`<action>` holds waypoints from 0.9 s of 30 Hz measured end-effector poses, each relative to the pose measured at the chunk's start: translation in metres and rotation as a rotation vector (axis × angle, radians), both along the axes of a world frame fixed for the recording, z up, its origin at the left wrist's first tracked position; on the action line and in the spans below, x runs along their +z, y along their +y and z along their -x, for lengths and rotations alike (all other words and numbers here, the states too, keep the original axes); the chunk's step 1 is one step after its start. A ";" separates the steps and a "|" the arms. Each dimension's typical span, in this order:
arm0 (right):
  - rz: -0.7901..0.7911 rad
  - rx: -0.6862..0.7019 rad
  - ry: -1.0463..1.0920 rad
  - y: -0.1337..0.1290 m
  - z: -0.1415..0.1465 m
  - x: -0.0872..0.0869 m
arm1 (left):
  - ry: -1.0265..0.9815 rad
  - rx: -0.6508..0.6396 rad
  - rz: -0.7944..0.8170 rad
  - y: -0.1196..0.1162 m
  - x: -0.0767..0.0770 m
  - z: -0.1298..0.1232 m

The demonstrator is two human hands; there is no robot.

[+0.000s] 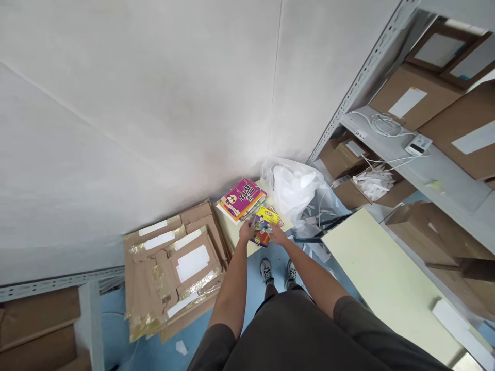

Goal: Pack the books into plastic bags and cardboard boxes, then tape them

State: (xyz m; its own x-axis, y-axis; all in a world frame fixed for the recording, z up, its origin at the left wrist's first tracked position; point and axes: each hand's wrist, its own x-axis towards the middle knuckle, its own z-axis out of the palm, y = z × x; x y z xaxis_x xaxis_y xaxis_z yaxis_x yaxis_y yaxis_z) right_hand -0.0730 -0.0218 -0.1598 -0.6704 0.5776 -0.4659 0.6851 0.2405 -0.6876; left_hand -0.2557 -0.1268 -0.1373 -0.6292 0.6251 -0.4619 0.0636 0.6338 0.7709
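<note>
My left hand (246, 230) and my right hand (277, 234) are at the two sides of a colorful book (263, 230) with a dark purple, green and red cover, fingers closed on its edges. Just beyond it lies a yellow book (268, 214), partly covered. A purple book (242, 198) with large dark characters tops a pile on a small cream table (228, 232), to the left of the hands. White plastic bags (294, 190) sit at the table's right, near the wall.
Flattened cardboard boxes (170, 273) are stacked on the left. A long cream board (386, 278) extends on the right, beside shelves (444, 159) with cartons, cables and a small white device (417, 146). Paper scraps lie on the blue floor (154, 355).
</note>
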 end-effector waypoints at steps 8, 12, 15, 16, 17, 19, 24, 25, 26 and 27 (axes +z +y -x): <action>0.433 -0.472 0.397 -0.012 -0.022 0.036 | -0.565 0.176 -0.371 -0.040 0.038 -0.010; 0.602 -0.513 0.570 -0.001 -0.030 0.068 | -0.571 0.152 -0.452 -0.041 0.069 -0.018; 0.591 -0.511 0.631 0.016 -0.044 0.096 | -0.525 0.117 -0.474 -0.030 0.092 -0.026; 0.584 -0.510 0.652 0.022 -0.052 0.105 | -0.517 0.102 -0.467 -0.025 0.099 -0.031; 0.577 -0.509 0.672 0.029 -0.062 0.115 | -0.513 0.084 -0.458 -0.019 0.106 -0.037; 0.564 -0.506 0.710 0.040 -0.088 0.133 | -0.515 0.038 -0.451 -0.005 0.120 -0.054; 0.512 -0.525 0.777 0.062 -0.184 0.177 | -0.512 -0.141 -0.490 0.038 0.152 -0.125; 0.494 -0.539 0.795 0.066 -0.207 0.184 | -0.506 -0.184 -0.492 0.048 0.157 -0.144; 0.473 -0.556 0.813 0.069 -0.232 0.191 | -0.502 -0.225 -0.491 0.059 0.161 -0.164; 0.450 -0.578 0.827 0.072 -0.257 0.197 | -0.504 -0.265 -0.490 0.071 0.165 -0.185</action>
State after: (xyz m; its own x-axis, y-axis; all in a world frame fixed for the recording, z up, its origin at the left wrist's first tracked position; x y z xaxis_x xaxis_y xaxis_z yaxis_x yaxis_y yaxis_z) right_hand 0.1840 0.0498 0.0374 -0.5560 0.7943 -0.2449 -0.0978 -0.3552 -0.9297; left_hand -0.0708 -0.0559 0.0281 -0.2153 0.9344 -0.2839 -0.2690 0.2227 0.9370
